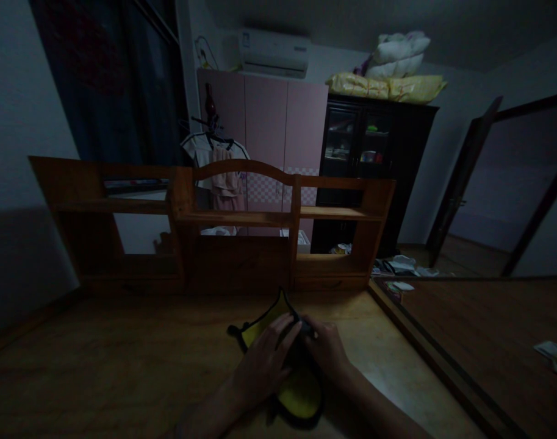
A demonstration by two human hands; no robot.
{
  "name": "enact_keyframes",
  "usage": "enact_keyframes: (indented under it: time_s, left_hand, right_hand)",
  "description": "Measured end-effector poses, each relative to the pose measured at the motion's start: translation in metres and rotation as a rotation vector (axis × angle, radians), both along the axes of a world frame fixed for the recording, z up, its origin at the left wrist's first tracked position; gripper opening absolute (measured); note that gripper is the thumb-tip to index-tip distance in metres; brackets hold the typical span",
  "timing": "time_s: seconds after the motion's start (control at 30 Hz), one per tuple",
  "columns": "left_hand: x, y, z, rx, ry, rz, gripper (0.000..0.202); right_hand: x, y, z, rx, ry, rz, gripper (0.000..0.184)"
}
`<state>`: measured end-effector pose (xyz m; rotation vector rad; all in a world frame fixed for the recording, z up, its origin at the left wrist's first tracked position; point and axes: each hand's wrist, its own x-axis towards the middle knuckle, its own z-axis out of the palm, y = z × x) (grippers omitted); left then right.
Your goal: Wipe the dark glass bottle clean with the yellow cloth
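Observation:
A yellow cloth piece with black trim (301, 396) lies on the wooden desktop in front of me, partly folded. Its far end rises to a dark point, and a short dark strap or tab sticks out on the left. My left hand (266, 360) lies across its middle, fingers bent over the cloth and holding it. From the right, my right hand (326, 347) grips the dark edge, fingertips close to those of the left. A dark greyish part shows between the two hands, too dim to make out. The hands cover the middle of the piece.
A wooden shelf unit (239, 217) stands along the desktop's (122, 353) back edge. Behind it are a pink wardrobe (264, 122), hanging clothes (226, 171) and a dark cabinet (401, 152). A raised wooden edge (424, 353) bounds the desktop at right. The room is dim.

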<state>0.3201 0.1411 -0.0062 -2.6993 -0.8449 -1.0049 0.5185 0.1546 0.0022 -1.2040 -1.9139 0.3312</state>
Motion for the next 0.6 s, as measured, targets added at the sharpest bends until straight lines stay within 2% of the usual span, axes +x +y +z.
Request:
enact_keyframes:
  time_s: [0.1,0.27,0.43,0.6]
  left_hand:
    - [-0.001,0.0,0.002,0.026,-0.03,-0.006,0.077]
    - [-0.001,0.001,0.002,0.042,-0.054,-0.004,0.079]
    - [0.001,0.001,0.002,0.002,0.017,-0.007,0.088]
    - [0.002,0.003,0.004,-0.091,0.041,-0.007,0.09]
  right_hand:
    - [-0.005,0.002,-0.005,-0.082,0.097,0.031,0.019]
    - [-0.005,0.002,-0.006,-0.194,0.173,0.203,0.026]
    - [-0.002,0.002,-0.009,-0.118,0.159,0.249,0.036]
    - [-0.003,0.005,-0.019,-0.03,0.064,0.172,0.037]
